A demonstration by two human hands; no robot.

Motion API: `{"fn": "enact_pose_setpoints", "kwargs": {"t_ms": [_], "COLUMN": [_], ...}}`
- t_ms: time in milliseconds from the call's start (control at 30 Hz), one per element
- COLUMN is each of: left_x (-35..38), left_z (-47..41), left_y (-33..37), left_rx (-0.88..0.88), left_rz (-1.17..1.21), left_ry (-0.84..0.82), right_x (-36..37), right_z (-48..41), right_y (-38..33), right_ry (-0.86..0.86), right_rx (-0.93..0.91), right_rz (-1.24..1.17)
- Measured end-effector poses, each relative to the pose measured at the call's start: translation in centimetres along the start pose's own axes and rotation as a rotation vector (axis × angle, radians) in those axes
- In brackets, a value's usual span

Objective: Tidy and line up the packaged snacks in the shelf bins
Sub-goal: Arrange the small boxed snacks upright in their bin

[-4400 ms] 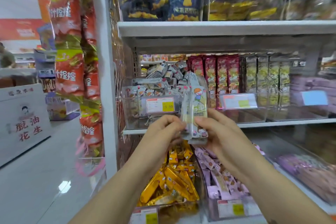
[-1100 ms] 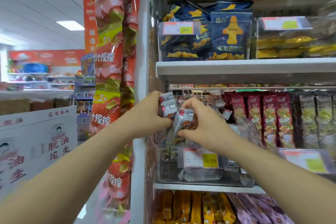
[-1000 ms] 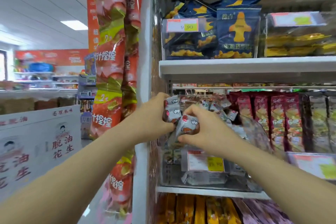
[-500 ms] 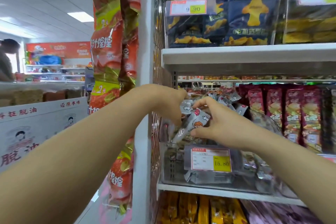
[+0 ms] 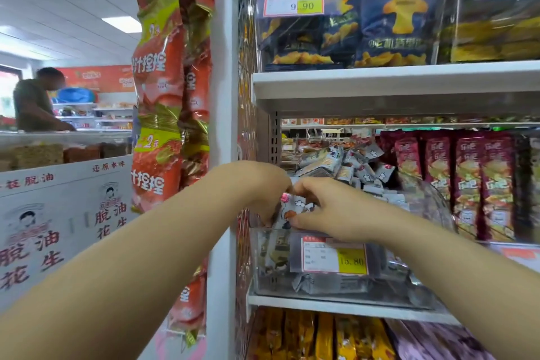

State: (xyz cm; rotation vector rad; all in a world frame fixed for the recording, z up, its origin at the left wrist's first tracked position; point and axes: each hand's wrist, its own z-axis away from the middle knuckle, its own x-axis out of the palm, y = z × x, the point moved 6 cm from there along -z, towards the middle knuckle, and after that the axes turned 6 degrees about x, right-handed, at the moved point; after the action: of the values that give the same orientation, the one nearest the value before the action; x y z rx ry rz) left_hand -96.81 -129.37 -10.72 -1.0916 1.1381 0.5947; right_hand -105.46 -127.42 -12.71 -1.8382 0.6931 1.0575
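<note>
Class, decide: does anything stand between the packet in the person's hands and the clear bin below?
Nothing visible does. The left hand and right hand pinch the packet just above the open top of the clear bin.

left hand [image 5: 258, 188], right hand [image 5: 331, 209] closed together; packet [image 5: 293, 210] lower, at bin [image 5: 409, 289] rim.

A: Background first. We've got a person [image 5: 33, 99] far left behind a counter [image 5: 73, 135], blurred.
B: We log an orange banner [image 5: 99, 77] behind them and a ceiling light [image 5: 122, 23] above.
A: Near left, we mark a white sign [image 5: 58, 228] with red and black characters.
B: Strips of red bags [image 5: 157, 73] hang just beside the white post [image 5: 223, 96]. Wire mesh [image 5: 247, 38] on its right side.
</note>
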Motion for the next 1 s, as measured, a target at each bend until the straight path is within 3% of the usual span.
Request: {"fn": "enact_pose_setpoints", "kwargs": {"t_ms": [367, 500, 600, 667, 833, 1000], "left_x": [0.4, 1.9, 2.7, 3.3, 3.6, 3.4], "left_z": [5.7, 6.4, 6.7, 7.0, 7.3, 7.3], "left_y": [-0.6, -0.7, 0.1, -0.3, -0.4, -0.2], "left_rx": [0.103, 0.109, 0.228, 0.266, 0.301, 0.295], "left_rz": [0.284, 0.121, -0.113, -0.154, -0.129, -0.134], "left_ry": [0.441, 0.543, 0.7, 0.8, 0.831, 0.861], "right_x": [1.2, 1.8, 2.1, 2.1, 0.6, -3.0], "right_z": [-1.4, -2.1, -2.5, -2.6, -1.6, -0.4], "right_y": [-0.8, -1.0, -0.8, -0.8, -0.7, 0.5], "right_ry": [-0.147, -0.141, -0.13, -0.162, -0.261, -0.076], "right_rx": [-0.014, 0.005, 0.026, 0.035, 0.044, -0.043], "right_rz": [-0.052, -0.079, -0.093, -0.071, 0.057, 0.316]}}
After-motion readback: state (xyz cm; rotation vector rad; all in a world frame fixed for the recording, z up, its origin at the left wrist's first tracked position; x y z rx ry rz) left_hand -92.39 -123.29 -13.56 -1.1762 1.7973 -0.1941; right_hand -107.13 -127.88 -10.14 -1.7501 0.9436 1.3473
